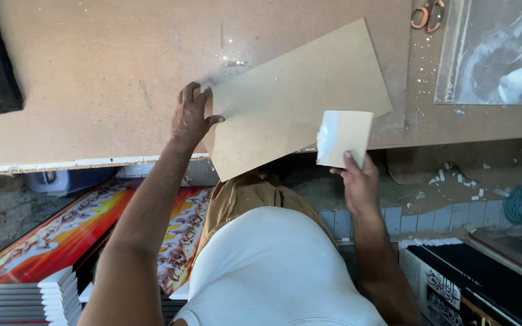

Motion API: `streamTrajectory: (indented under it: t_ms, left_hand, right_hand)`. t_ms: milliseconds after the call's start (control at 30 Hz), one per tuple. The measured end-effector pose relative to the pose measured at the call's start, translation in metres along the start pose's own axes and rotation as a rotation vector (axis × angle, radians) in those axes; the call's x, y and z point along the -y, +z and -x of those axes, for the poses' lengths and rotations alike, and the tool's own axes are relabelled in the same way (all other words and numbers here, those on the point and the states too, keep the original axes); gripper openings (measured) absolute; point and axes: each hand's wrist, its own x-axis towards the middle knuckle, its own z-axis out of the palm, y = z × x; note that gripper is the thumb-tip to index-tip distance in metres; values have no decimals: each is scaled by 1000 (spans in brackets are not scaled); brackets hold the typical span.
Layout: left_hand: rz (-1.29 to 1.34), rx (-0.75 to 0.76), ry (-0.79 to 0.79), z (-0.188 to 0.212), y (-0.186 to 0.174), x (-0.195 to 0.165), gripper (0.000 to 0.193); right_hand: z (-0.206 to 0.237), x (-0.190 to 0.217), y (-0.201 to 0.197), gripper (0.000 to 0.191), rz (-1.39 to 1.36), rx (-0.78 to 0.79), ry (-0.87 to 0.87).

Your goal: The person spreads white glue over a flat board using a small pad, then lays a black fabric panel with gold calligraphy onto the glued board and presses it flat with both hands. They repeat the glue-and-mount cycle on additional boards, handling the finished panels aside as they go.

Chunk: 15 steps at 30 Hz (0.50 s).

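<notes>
Right hand [360, 184]: grip clamped on a small tan card [344, 139], raised off the tabletop [92, 78], its pale backing showing at one edge. Left hand [191, 116]: fingers spread flat, pinning the brown board [294, 96], which overhangs the near edge, likely to steady it. Beyond: orange-handled scissors [428, 14], clear sheet [496, 54].

We count two hands: our left hand [191, 116] and our right hand [357, 181]. On the surface [92, 72] we see one large brown board [291, 90]; one small card [345, 136] at four o'clock; one pair of scissors [428, 15] at one o'clock.
</notes>
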Motion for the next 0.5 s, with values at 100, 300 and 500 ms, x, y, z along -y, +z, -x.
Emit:
streamTrajectory:
  t_ms: [100, 300, 500]
  left_hand:
    - [-79, 35, -10, -3, -4, -11, 87]
    - [-281, 63, 34, -7, -11, -4, 92]
    - [-291, 49, 68, -3, -10, 8, 88]
  right_hand:
    - [-5, -15, 37, 28, 482, 81, -270]
    - [-15, -59, 97, 47, 1326, 7, -958]
    - [60, -116, 117, 38, 1407, 184, -1160]
